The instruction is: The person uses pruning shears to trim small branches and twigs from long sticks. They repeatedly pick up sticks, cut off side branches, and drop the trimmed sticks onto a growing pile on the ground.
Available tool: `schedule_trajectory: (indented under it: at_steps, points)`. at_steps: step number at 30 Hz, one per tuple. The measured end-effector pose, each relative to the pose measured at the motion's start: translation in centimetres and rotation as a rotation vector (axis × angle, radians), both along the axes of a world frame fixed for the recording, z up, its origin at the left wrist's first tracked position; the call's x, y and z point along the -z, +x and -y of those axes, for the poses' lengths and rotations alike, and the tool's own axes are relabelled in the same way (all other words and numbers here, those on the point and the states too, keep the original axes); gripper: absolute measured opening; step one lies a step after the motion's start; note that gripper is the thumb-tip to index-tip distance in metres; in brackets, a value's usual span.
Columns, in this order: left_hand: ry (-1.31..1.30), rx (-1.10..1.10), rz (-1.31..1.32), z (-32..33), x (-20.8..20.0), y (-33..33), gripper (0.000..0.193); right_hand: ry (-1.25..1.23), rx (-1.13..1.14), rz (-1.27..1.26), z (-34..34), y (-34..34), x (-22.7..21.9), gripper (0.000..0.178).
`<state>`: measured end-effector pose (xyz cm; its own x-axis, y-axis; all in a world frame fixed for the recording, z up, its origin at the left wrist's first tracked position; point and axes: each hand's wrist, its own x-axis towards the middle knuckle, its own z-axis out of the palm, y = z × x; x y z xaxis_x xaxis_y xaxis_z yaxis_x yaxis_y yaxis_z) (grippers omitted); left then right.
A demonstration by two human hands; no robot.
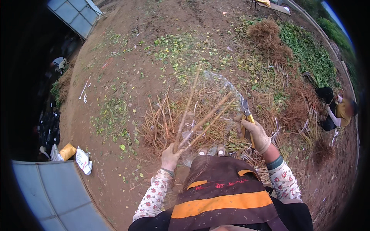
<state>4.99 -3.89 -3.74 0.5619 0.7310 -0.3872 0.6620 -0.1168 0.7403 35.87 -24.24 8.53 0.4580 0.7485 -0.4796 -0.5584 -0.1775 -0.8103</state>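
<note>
My left hand (170, 157), in a pale glove, is closed round a few long bare woody stems (210, 114). They fan out upward and away from me, and one stands apart to the left. My right hand (257, 136), also gloved, grips pruning shears (246, 107) with yellow handles. Their metal blades point away from me, a little right of the stem tips and apart from them. Below the stems, in front of my shoes (221, 149), lies a loose heap of thin twigs and cut stems (163, 122). A brown apron with orange bands (225, 205) covers my front.
At the right, another person (340, 112) sits beside bundles of reddish fine-rooted plants (300, 102). Farther back lies a heap of green leaves (308, 50). Leaf litter (179, 48) covers the soil ahead. At left are blue metal doors (56, 192) and white and yellow sacks (83, 160).
</note>
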Motion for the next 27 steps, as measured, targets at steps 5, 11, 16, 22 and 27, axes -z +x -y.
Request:
schedule_trajectory:
  at_steps: [5,11,16,22,27]
  points:
    - [0.321,0.012,-0.08,-0.1,-2.5,0.5,0.039,0.206,-0.238,-0.529,-0.8,-1.8,2.8,0.06]
    - [0.522,0.045,0.029,1.0,-2.1,-0.3,0.041,0.203,-0.003,-0.692,-3.4,-0.4,3.5,0.052]
    - [0.353,0.051,-0.007,1.4,-2.4,0.1,0.038,0.554,-0.065,-1.066,-1.4,0.7,9.0,0.04]
    - [0.111,-0.035,0.073,1.9,-2.9,0.3,0.034,0.306,-0.314,-0.912,-1.5,-4.1,6.8,0.058]
    - [0.162,-0.036,0.055,2.7,-4.3,0.7,0.036,0.361,-0.262,-1.085,-3.5,-4.6,7.8,0.041]
